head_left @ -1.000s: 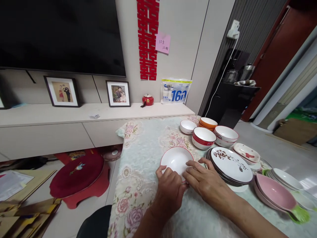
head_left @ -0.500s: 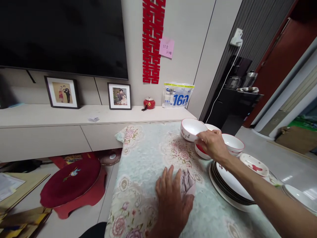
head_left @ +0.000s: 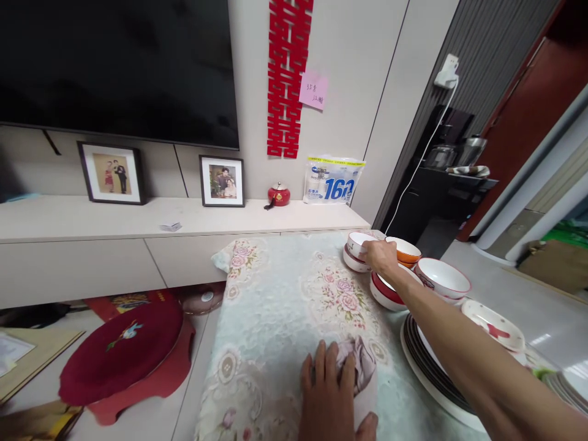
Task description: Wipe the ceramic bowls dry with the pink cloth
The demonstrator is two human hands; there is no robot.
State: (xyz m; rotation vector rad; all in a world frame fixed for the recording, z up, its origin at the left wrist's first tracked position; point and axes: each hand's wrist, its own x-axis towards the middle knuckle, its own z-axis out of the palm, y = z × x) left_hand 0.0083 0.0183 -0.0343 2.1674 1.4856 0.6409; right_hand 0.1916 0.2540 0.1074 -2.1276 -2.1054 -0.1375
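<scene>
My right hand (head_left: pixel 382 256) reaches across the table and pinches the rim of a small white bowl (head_left: pixel 356 247) with a dark printed mark. That bowl sits on another white bowl (head_left: pixel 354 263) at the far edge. My left hand (head_left: pixel 328 386) lies palm down with its fingers stretched out, touching a crumpled greyish-pink cloth (head_left: pixel 365 367). Under my right wrist stands a red and white bowl (head_left: pixel 383 295). Beyond the hand are an orange bowl (head_left: pixel 405 248) and a white bowl (head_left: pixel 443 277) with a reddish rim.
A stack of plates (head_left: pixel 416 361) stands under my right forearm, with an oval dish (head_left: pixel 493 324) beyond it. More plates (head_left: pixel 567 392) are at the right edge. The floral tablecloth (head_left: pixel 275 306) covers the table. A red stool (head_left: pixel 128 355) is to the left.
The white bowl in my right hand has gone from above the red and white bowl to the far stack. My left hand and the cloth have shifted slightly right and nearer.
</scene>
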